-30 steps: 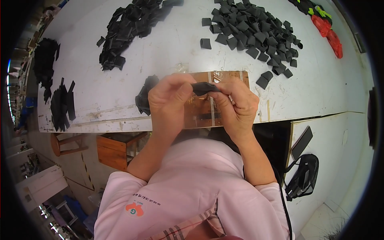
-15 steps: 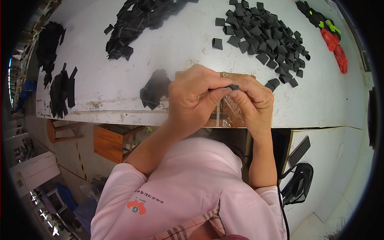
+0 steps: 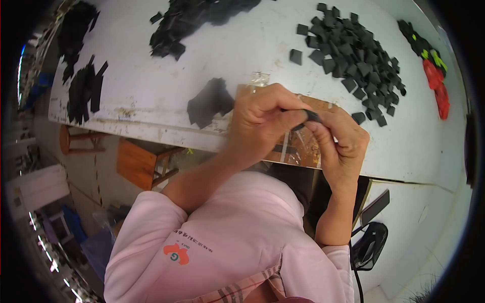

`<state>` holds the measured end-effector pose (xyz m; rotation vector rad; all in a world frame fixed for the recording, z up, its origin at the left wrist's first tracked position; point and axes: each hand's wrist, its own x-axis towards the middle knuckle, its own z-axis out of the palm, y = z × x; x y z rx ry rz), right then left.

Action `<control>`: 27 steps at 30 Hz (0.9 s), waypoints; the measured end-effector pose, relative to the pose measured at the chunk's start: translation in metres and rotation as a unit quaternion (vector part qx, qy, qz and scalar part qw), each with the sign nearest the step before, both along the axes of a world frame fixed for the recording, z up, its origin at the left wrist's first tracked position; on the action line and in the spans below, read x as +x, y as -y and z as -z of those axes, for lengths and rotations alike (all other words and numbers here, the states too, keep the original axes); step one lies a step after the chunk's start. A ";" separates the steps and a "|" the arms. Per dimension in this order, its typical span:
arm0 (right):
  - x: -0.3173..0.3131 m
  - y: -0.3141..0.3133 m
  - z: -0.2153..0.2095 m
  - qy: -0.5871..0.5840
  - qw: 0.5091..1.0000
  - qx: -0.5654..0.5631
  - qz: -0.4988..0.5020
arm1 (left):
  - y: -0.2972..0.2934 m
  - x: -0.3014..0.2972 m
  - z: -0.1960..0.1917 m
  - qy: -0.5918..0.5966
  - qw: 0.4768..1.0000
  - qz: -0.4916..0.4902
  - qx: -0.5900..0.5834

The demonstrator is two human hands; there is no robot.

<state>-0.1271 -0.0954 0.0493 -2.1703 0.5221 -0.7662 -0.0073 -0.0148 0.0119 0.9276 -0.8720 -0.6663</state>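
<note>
My left hand [image 3: 262, 121] and my right hand [image 3: 346, 139] meet above a tape-covered brown board [image 3: 309, 151] at the table's near edge. Between their fingertips they pinch one small dark piece of black material [image 3: 313, 117], which looks bent or folded; the fingers hide part of it. Beside my left hand lies a small heap of flat black pieces [image 3: 208, 105]. To the far right of my hands spreads a large pile of black folded, loop-like pieces [image 3: 361, 55], with a stray one [image 3: 358, 118] close to my right hand.
More flat black pieces [image 3: 189, 25] are heaped at the back, and black strips [image 3: 83, 96] at the left end of the white table [image 3: 146, 96]. A red bag [image 3: 435, 76] lies at the far right. A wooden stool [image 3: 139, 164] stands below the edge.
The view has shifted, so the table's contents sit differently in the picture. My fingers have changed position around the black piece, and more of it shows between them.
</note>
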 end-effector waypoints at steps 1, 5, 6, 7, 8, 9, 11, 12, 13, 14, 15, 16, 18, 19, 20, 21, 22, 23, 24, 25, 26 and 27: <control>-0.001 -0.002 0.005 0.021 0.999 -0.019 0.021 | -0.001 -0.001 0.000 0.052 0.999 -0.015 0.003; 0.003 -0.007 0.022 0.053 0.996 -0.029 0.063 | -0.001 -0.002 0.002 0.184 0.980 -0.074 0.033; 0.003 -0.007 0.023 0.046 0.995 -0.043 0.082 | -0.003 -0.003 0.005 0.186 0.978 -0.084 0.037; 0.000 -0.004 0.021 0.025 0.996 -0.022 0.078 | -0.007 -0.007 0.011 0.176 0.974 -0.127 0.065; -0.003 0.003 0.017 0.020 0.997 0.058 0.041 | -0.012 -0.009 0.020 0.165 0.967 -0.169 0.093; -0.007 0.012 0.013 0.015 0.990 0.138 0.006 | -0.021 -0.003 0.036 0.233 0.935 -0.225 0.143; -0.013 0.038 0.012 0.216 0.911 0.352 -0.026 | -0.043 0.010 0.059 0.239 0.886 -0.312 0.246; -0.009 0.047 0.002 0.200 0.915 0.346 0.054 | -0.057 0.025 0.070 0.320 0.846 -0.330 0.270; -0.004 0.046 0.005 0.174 0.931 0.282 0.153 | -0.069 0.036 0.078 0.353 0.812 -0.335 0.322; 0.002 0.045 0.009 0.147 0.934 0.213 0.247 | -0.076 0.048 0.082 0.416 0.774 -0.342 0.333; -0.002 0.039 0.019 0.128 0.934 0.234 0.239 | -0.082 0.056 0.085 0.434 0.757 -0.323 0.367; -0.011 0.028 0.031 0.107 0.934 0.254 0.228 | -0.089 0.060 0.089 0.449 0.738 -0.306 0.401; -0.014 -0.003 0.047 0.094 0.928 0.308 0.189 | -0.100 0.065 0.099 0.491 0.719 -0.260 0.418; -0.014 -0.017 0.050 0.076 0.919 0.352 0.162 | -0.103 0.069 0.104 0.530 0.699 -0.212 0.431; -0.015 -0.027 0.052 0.044 0.917 0.371 0.140 | -0.106 0.073 0.109 0.533 0.697 -0.213 0.429; -0.014 -0.035 0.053 0.021 0.912 0.387 0.131 | -0.107 0.077 0.114 0.565 0.687 -0.197 0.412; -0.015 -0.039 0.056 0.025 0.913 0.386 0.133 | -0.107 0.080 0.116 0.595 0.677 -0.179 0.394; -0.015 -0.042 0.060 0.004 0.914 0.392 0.103 | -0.106 0.083 0.115 0.598 0.677 -0.180 0.391; -0.014 -0.044 0.060 -0.016 0.914 0.398 0.073 | -0.106 0.087 0.114 0.600 0.680 -0.177 0.384; -0.014 -0.047 0.057 -0.023 0.914 0.399 0.068 | -0.105 0.089 0.113 0.601 0.683 -0.173 0.377; -0.013 -0.049 0.056 -0.020 0.915 0.398 0.069 | -0.105 0.091 0.113 0.603 0.683 -0.173 0.374; -0.011 -0.051 0.056 -0.020 0.919 0.389 0.059 | -0.106 0.093 0.114 0.610 0.683 -0.166 0.367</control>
